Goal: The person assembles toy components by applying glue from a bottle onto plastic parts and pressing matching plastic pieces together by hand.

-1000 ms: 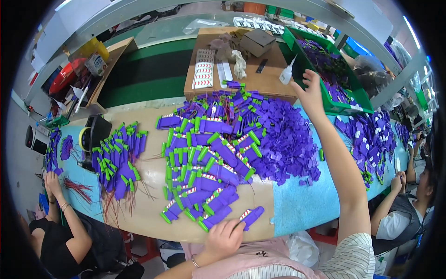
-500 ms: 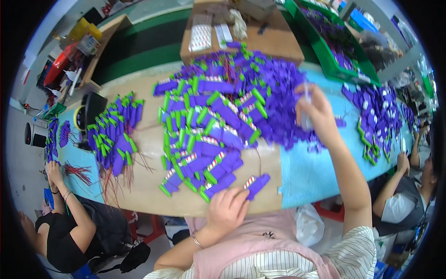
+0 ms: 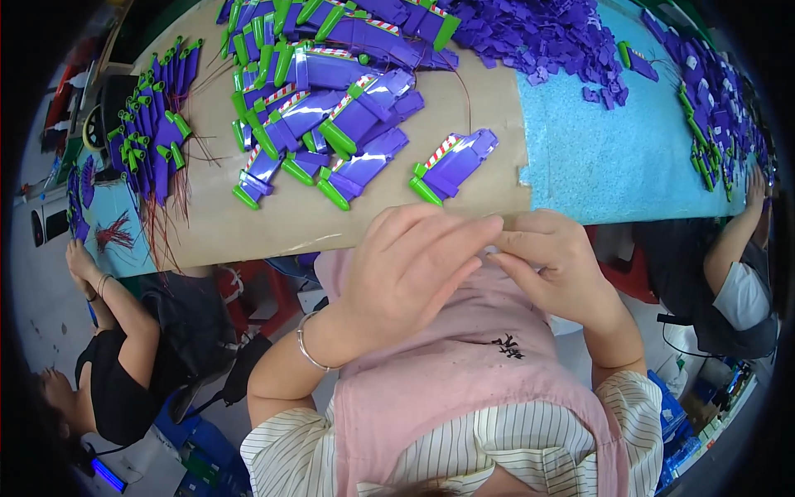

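My left hand (image 3: 402, 265) and my right hand (image 3: 559, 265) meet in front of the pink apron (image 3: 464, 348), just off the near table edge. The right thumb and forefinger are pinched together. The left fingertips close against them, and a tiny pale bit may be between; I cannot make out what it is. On the brown table cover just beyond lies a purple wing-shaped piece (image 3: 460, 163) with a green tip and a red-white striped strip; neither hand touches it. A heap of similar winged pieces (image 3: 364, 103) spreads farther left.
Loose small purple parts (image 3: 542, 37) are piled at the back, beside a blue mat (image 3: 613, 157). More winged pieces with red wires lie in a bunch (image 3: 153, 124) on the left. Another purple pile (image 3: 716, 91) is at the right. Co-workers' arms (image 3: 128, 327) reach in at both sides.
The view has tilted downward. My right hand came back from the small-parts pile, and the translucent bottle-like thing there is out of sight. My left hand let go of the winged piece.
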`<act>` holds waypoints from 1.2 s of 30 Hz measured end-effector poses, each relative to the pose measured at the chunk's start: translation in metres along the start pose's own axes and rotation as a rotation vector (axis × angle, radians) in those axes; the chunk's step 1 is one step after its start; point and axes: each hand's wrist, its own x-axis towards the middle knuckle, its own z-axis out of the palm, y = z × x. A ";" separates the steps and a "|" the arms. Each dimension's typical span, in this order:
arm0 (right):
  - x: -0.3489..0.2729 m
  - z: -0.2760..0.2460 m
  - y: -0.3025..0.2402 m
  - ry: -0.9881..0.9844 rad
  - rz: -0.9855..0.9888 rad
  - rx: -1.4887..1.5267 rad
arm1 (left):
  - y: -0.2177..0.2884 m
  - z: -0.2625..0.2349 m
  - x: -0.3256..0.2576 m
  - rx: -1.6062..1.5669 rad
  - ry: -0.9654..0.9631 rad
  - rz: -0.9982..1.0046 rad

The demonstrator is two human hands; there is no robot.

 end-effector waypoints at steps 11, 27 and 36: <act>-0.004 0.004 -0.005 -0.053 -0.098 -0.054 | 0.006 -0.011 -0.013 0.012 -0.078 0.010; -0.008 -0.031 0.068 0.808 0.063 0.261 | -0.011 -0.021 -0.031 0.168 -0.003 -0.220; -0.015 -0.009 0.087 0.680 0.094 0.066 | -0.023 0.013 0.013 0.376 -0.028 -0.194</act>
